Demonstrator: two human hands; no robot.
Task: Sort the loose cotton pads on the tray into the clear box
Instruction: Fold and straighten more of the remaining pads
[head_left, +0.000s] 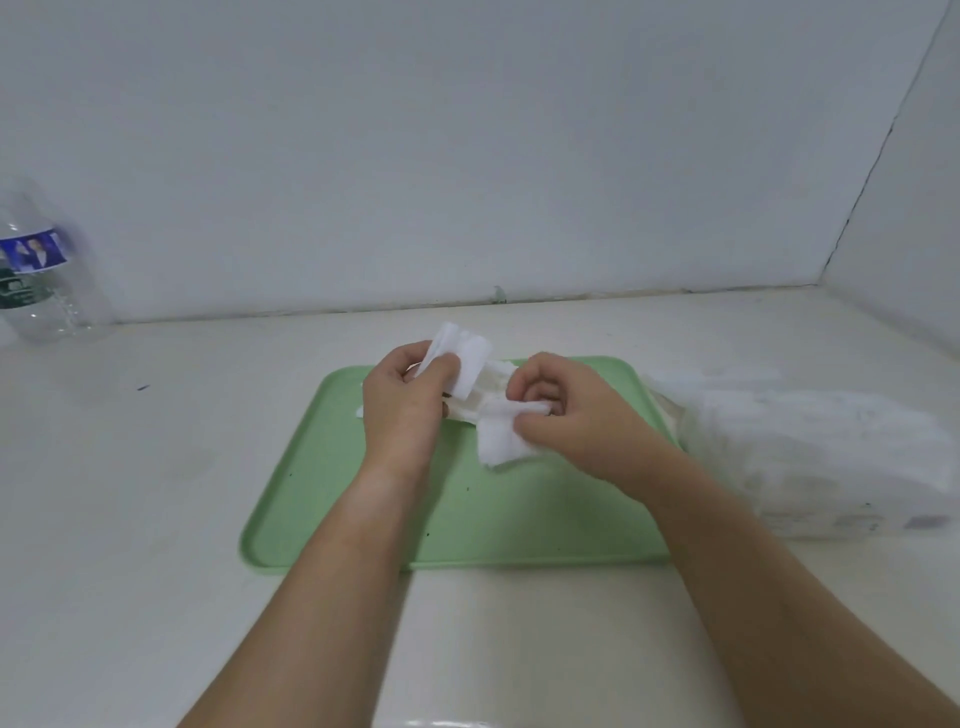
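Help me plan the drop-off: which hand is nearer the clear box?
Right. The right hand pinches a pad above the tray, just left of the clear box; the left hand grips a stack of pads farther left.

Over the far half of the pale green rectangular plastic tray (519, 519) on the white countertop (130, 493), the left hand (402, 410) grips a small stack of white square cotton pads (465, 358) tilted toward twelve o'clock, while the right hand (566, 415) pinches a single white cotton pad (501, 441) hanging toward six. A blurred clear plastic box (831, 457) packed with white pads sits just beside the tray at three o'clock, and a clear plastic water bottle (36, 270) stands far off at ten o'clock.
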